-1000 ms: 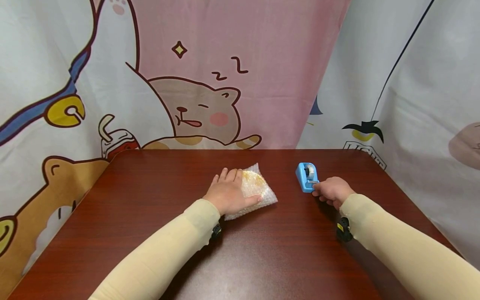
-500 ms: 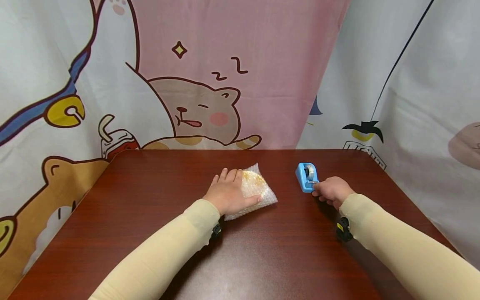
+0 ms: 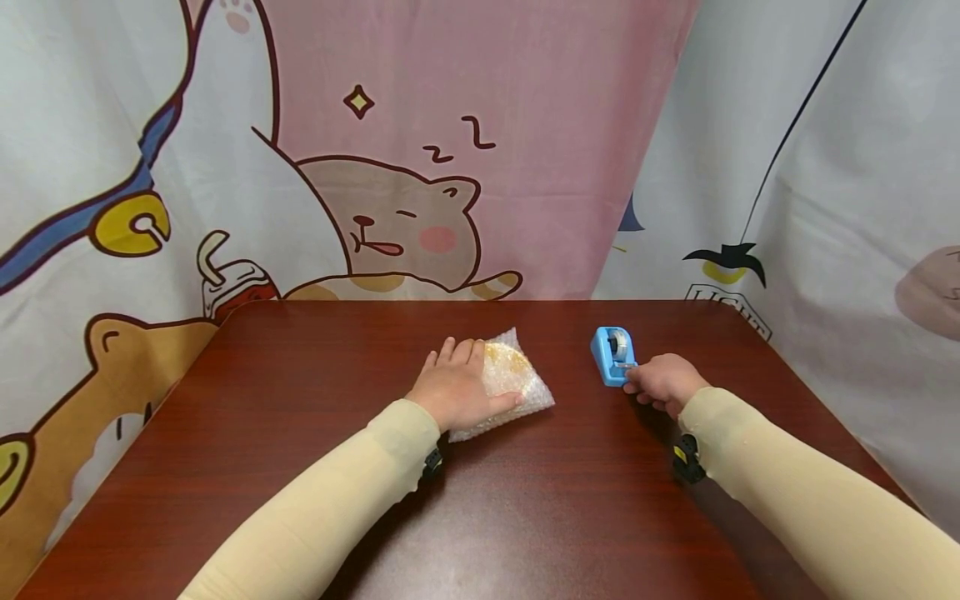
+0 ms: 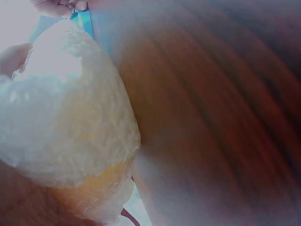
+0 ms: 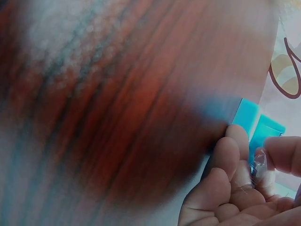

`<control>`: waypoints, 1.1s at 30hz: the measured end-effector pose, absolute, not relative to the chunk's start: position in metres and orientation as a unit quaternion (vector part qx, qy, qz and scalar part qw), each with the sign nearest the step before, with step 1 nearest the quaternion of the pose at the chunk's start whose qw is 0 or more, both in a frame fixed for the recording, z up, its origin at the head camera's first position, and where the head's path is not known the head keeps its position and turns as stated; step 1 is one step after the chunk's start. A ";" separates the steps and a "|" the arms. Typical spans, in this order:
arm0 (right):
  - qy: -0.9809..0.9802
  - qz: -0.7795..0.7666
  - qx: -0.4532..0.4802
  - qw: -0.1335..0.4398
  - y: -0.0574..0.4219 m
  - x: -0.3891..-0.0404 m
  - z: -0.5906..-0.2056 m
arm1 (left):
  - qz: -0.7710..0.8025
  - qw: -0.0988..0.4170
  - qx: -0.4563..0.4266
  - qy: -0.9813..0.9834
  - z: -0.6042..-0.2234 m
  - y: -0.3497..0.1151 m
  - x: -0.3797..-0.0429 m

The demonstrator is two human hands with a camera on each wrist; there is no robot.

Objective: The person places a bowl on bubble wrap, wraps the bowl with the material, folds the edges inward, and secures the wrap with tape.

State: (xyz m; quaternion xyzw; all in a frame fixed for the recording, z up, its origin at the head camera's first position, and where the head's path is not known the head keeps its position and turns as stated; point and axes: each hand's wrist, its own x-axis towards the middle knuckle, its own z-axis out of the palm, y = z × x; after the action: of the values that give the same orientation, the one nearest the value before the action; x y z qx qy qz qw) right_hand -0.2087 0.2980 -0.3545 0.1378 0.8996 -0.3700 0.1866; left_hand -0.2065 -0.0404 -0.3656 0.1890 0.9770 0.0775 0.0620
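My left hand [image 3: 453,392] lies with straight fingers over a bubble-wrapped packet [image 3: 525,385] on the table, its thumb along the near side. Something yellow-orange shows through the wrap; the left wrist view shows the packet [image 4: 80,122] bulging beside the palm. To the right stands a light blue tape dispenser [image 3: 602,360] holding a roll of clear tape [image 3: 618,343]. My right hand [image 3: 663,382] is at its near end, the other fingers curled. In the right wrist view, thumb and forefinger pinch a clear bit of tape [image 5: 260,162] in front of the blue dispenser [image 5: 245,115].
Both hands work over a dark red-brown wooden table [image 3: 300,367]. Behind it hangs a curtain [image 3: 570,167] with cartoon animals, reaching down to the table's back and side edges. A small black camera [image 3: 688,458] is on the right wrist.
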 end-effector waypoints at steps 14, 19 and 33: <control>0.901 -0.370 0.136 0.183 0.297 -0.209 -0.356 | 0.080 0.062 0.186 0.977 -0.366 -0.041 -0.207; 0.904 -0.363 0.132 0.184 0.299 -0.209 -0.355 | 0.081 0.059 0.188 0.977 -0.366 -0.041 -0.207; 0.913 -0.358 0.082 0.176 0.289 -0.198 -0.341 | 0.082 0.059 0.190 0.977 -0.366 -0.041 -0.207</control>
State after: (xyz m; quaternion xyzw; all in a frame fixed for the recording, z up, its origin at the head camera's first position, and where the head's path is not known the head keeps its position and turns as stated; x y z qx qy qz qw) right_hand -0.1976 0.2892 -0.3409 0.0822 0.9130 -0.3585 0.1763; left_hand -0.2074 -0.0406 -0.3660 0.1902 0.9765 0.0817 0.0593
